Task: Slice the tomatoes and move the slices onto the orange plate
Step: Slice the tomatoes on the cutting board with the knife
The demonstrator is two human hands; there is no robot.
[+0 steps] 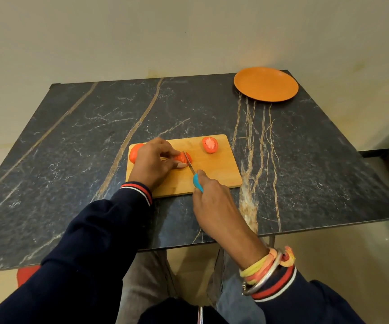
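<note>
Because the blade of the knife (190,163) stands in the tomato piece (185,157) just beside the fingertips (180,165) of the left hand (152,162), the main hazard is a nicked finger. A sideways slip on the smooth skin or a rushed stroke would cause it. A second hazard is the rounded piece rolling under pressure, which would give an uneven slice or push the piece off the cutting board (214,170). A third concerns the transfer: the orange plate (266,84) sits at the far right corner of the table (83,127), well apart from the board and with no slices on it, so soft slices may tear or drop during the carry.

Grip state: the left hand is curled over the tomato piece, pinches it between thumb and fingers, and holds it down on the board. The right hand (212,199) is clenched round the blue handle (197,182) of the knife. A tomato half (209,145) lies cut face up at the far side of the board. Another tomato (134,153) rests at the left edge, partly hidden behind the left hand
</note>
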